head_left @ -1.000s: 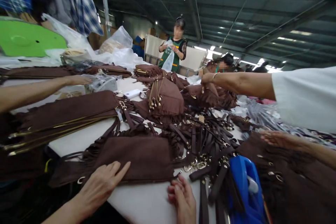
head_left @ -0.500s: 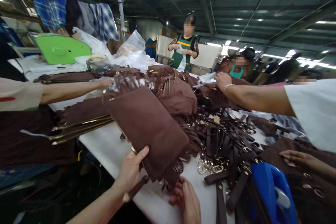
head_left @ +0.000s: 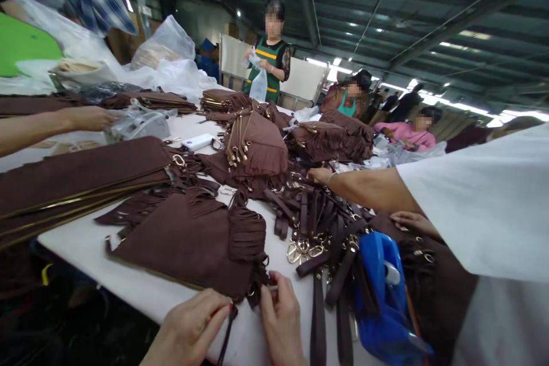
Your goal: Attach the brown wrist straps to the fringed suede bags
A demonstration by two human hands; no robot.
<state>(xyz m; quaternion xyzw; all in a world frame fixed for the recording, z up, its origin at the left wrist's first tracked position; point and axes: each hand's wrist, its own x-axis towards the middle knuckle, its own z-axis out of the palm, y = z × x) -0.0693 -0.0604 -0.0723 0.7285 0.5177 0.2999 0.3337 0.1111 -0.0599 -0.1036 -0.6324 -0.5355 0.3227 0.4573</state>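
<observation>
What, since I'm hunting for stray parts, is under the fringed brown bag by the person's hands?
Along the near edge of the brown bag, white tabletop shows; whatever lies beneath its middle is covered.

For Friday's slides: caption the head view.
Left hand and right hand at the near corner of a fringed brown pouch.

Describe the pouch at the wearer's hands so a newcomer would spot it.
Start at the white table. Left of the blue container, near the front edge, lies a brown fringed pouch; unlike its neighbours, it has the wearer's left hand and right hand at its near corner.
</observation>
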